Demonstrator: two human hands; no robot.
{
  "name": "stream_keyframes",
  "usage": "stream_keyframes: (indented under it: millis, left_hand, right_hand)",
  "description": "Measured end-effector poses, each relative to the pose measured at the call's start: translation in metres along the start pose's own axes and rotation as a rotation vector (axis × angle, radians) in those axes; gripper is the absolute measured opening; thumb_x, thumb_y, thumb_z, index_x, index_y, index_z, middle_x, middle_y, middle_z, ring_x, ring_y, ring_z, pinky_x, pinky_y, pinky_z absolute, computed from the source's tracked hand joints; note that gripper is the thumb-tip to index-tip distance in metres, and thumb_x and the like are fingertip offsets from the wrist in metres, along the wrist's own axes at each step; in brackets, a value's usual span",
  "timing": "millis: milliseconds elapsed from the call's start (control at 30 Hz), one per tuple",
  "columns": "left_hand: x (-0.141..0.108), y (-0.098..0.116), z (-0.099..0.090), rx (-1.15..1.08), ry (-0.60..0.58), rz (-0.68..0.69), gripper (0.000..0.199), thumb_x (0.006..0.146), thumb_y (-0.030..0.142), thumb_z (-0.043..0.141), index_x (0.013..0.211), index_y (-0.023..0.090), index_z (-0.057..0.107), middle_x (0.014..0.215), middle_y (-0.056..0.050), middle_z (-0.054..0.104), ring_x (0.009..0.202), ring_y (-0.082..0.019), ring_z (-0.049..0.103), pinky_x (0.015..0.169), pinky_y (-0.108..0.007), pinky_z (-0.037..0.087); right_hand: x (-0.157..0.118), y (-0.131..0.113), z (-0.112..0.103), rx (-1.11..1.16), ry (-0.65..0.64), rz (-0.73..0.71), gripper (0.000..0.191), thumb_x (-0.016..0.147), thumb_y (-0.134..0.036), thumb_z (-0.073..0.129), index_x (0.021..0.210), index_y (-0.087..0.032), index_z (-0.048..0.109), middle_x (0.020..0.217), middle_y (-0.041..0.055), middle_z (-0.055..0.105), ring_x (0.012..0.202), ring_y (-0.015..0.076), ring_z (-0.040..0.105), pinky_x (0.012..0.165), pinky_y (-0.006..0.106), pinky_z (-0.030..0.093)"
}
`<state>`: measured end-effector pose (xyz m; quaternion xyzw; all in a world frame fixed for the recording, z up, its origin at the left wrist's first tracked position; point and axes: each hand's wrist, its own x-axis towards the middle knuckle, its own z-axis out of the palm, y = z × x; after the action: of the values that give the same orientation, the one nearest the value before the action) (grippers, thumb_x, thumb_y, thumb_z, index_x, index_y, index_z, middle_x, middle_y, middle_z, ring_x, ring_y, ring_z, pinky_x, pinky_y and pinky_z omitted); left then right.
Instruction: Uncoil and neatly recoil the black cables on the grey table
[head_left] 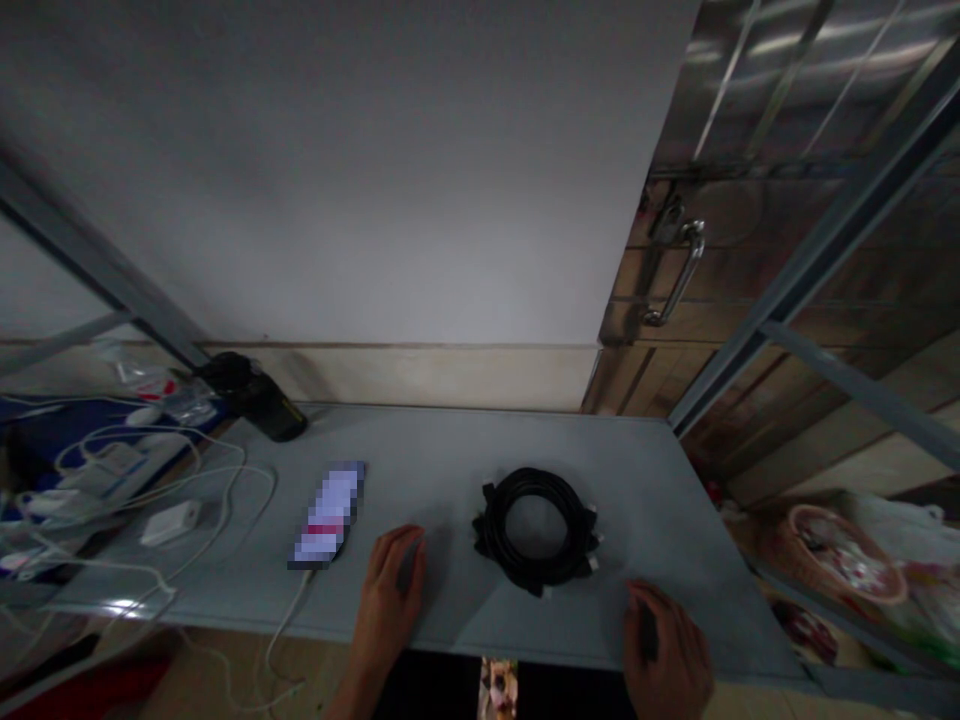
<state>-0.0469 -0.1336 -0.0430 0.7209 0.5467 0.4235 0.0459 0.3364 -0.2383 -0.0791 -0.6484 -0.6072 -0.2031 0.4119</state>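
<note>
A pale grey wall [300, 170] filled the upper part of the view, and a shiny metal cabinet door [757, 240] stood to its right, with a steel handle [679, 272] on it. Below them stretched a grey table [660, 480]. Past its right side, lower down, lay a crumpled plastic bag [892, 530], and past its left side lay a blue cloth [45, 430] under a power strip [105, 478] tangled in white cables [240, 480]. A coil of black cable [491, 530] sat on the table between the two hands, touching neither, wound into a ring. The left hand [390, 600] rested open and relaxed on the table, just left of the coil, and held nothing. The right hand [664, 640] lay loosely at the table's front edge, right of the coil, and was also empty. Left of the left hand, a phone [328, 512] lay with its blurred screen up, a white cable running from its lower end. A black bottle [255, 398] lay at the table's back left corner, and a small white charger [170, 522] sat among the cables
</note>
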Motion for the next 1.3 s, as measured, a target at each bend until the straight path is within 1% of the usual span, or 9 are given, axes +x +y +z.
stream_keyframes:
  millis: [300,467,600,867,1067,1300]
  left_hand:
    - [-0.0006,-0.0014,0.0010,0.007,-0.008,-0.008,0.021,0.112,0.032,0.062,0.130,0.029,0.073,0.125,-0.009,0.075,0.117,-0.028,0.077,0.105,-0.047,0.066]
    - [-0.0016,-0.0026,0.0019,0.004,-0.003,-0.009,0.021,0.113,0.034,0.061,0.129,0.029,0.073,0.123,-0.009,0.075,0.114,-0.028,0.077,0.103,-0.049,0.066]
    - [-0.0017,-0.0027,0.0017,0.006,-0.008,-0.018,0.022,0.112,0.035,0.061,0.130,0.029,0.073,0.124,-0.009,0.075,0.115,-0.029,0.077,0.104,-0.050,0.066]
    - [-0.0008,-0.0008,0.0012,0.001,-0.013,-0.026,0.021,0.112,0.034,0.061,0.129,0.029,0.073,0.124,-0.010,0.076,0.116,-0.028,0.077,0.106,-0.048,0.065]
    - [0.0001,0.0019,-0.0008,-0.002,-0.010,-0.037,0.021,0.112,0.036,0.062,0.127,0.028,0.074,0.123,-0.010,0.076,0.114,-0.029,0.078,0.104,-0.049,0.066]
    - [-0.0001,0.0010,0.0001,-0.007,-0.006,-0.040,0.022,0.111,0.038,0.062,0.126,0.028,0.075,0.123,-0.009,0.077,0.114,-0.029,0.078,0.105,-0.049,0.067]
  right_hand:
    - [-0.0008,0.0009,-0.0002,-0.005,-0.009,0.003,0.022,0.118,-0.033,0.054,0.121,-0.018,0.070,0.106,0.0117,0.082,0.092,0.0261,0.077,0.088,0.040,0.054]
    - [-0.0033,0.0023,0.0011,-0.014,0.001,0.003,0.026,0.119,-0.037,0.054,0.122,-0.017,0.071,0.106,0.0120,0.082,0.092,0.0264,0.077,0.087,0.040,0.054]
    - [-0.0030,0.0018,0.0012,-0.016,0.004,-0.002,0.024,0.119,-0.036,0.055,0.121,-0.017,0.071,0.106,0.0117,0.082,0.092,0.0256,0.077,0.087,0.039,0.054]
    - [0.0000,-0.0006,0.0003,-0.017,0.014,0.006,0.023,0.119,-0.034,0.055,0.120,-0.018,0.071,0.105,0.0107,0.082,0.091,0.0246,0.077,0.088,0.039,0.054]
    - [-0.0006,0.0003,-0.0007,-0.017,0.000,-0.009,0.021,0.118,-0.032,0.056,0.120,-0.017,0.071,0.106,0.0120,0.082,0.092,0.0261,0.077,0.088,0.040,0.053]
    - [-0.0037,0.0021,0.0004,-0.007,-0.007,0.011,0.017,0.117,-0.030,0.058,0.121,-0.019,0.071,0.106,0.0112,0.083,0.092,0.0263,0.077,0.088,0.040,0.053]
